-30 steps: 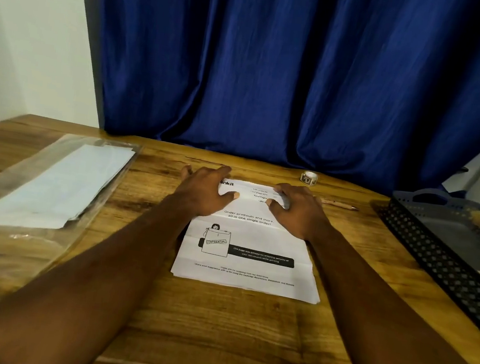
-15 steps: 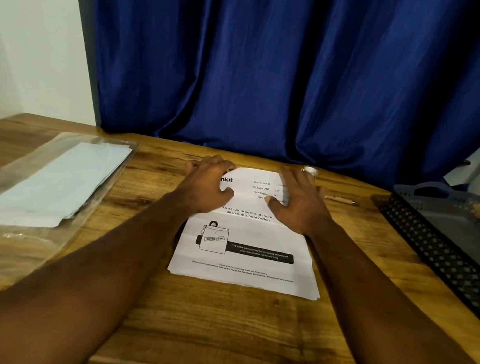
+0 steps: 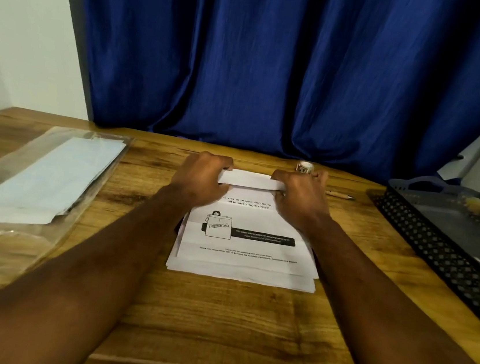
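Observation:
A white printed sheet (image 3: pixel 244 236) lies on top of a small stack of papers (image 3: pixel 241 274) in the middle of the wooden table (image 3: pixel 215 324). Its far edge is curled up and over toward me, showing a blank white strip (image 3: pixel 249 179). My left hand (image 3: pixel 203 178) pinches the left end of that raised edge. At the right end my right hand (image 3: pixel 301 200) pinches it too. Both forearms reach in from the near corners.
A clear plastic sleeve with pale papers (image 3: pixel 42 181) lies at the left. A black perforated tray (image 3: pixel 449 238) stands at the right. A small tape roll (image 3: pixel 304 167) and a pencil (image 3: pixel 340 195) sit behind my right hand. A blue curtain (image 3: pixel 277 65) hangs behind.
Both hands went from lying flat on the sheet's upper part to its far edge, took hold of it and lifted it over toward me.

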Action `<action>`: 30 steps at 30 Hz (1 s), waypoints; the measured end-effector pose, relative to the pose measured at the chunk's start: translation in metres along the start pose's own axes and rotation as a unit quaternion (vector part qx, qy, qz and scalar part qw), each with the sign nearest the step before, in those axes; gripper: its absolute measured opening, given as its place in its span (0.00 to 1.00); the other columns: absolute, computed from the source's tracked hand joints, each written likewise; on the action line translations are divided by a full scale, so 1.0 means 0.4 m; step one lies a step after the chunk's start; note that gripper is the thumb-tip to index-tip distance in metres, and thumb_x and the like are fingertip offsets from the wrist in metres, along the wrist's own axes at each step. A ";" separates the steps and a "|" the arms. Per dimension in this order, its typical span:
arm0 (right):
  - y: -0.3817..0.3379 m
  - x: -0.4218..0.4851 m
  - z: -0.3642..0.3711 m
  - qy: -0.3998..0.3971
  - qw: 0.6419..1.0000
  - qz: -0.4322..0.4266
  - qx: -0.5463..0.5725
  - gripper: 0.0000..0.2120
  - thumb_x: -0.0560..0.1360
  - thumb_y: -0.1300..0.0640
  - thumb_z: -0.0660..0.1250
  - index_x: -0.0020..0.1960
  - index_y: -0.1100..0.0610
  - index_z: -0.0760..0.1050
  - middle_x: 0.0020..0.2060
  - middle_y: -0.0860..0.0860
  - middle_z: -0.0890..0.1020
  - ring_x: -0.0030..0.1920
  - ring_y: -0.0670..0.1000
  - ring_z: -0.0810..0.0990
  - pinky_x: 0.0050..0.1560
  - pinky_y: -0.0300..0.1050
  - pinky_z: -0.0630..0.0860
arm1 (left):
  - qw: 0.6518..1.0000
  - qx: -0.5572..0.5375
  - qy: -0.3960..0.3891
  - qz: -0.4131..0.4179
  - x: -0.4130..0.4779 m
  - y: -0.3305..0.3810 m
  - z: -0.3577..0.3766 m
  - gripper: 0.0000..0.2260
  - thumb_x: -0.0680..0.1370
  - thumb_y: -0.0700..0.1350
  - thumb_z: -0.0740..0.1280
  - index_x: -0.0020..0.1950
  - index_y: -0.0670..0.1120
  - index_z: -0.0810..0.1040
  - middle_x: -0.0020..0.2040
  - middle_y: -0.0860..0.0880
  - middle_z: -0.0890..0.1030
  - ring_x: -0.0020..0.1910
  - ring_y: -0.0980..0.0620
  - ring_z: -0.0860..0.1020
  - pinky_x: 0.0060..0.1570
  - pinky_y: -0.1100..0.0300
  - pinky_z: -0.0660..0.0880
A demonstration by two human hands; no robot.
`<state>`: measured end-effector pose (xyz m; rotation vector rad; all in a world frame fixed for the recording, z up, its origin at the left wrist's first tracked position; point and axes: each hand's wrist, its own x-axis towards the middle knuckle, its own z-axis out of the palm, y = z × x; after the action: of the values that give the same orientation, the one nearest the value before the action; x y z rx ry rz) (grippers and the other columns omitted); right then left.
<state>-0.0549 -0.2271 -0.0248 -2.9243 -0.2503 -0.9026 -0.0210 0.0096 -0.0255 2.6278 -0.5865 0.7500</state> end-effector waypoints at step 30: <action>0.028 0.005 0.021 -0.347 0.934 0.083 0.010 0.37 0.81 0.27 0.38 0.86 0.41 0.40 0.85 0.44 0.40 0.85 0.51 0.38 0.78 0.72 0.32 | 0.990 -0.058 -0.131 -0.006 -0.031 -0.010 0.002 0.13 0.80 0.59 0.69 0.56 0.52 0.76 0.57 0.53 0.80 0.61 0.49 0.74 0.59 0.48 0.73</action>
<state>-0.0467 -0.2369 -0.0307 -3.0584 -0.0364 0.1826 -0.0285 0.0163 -0.0338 2.6351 -0.6639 0.3554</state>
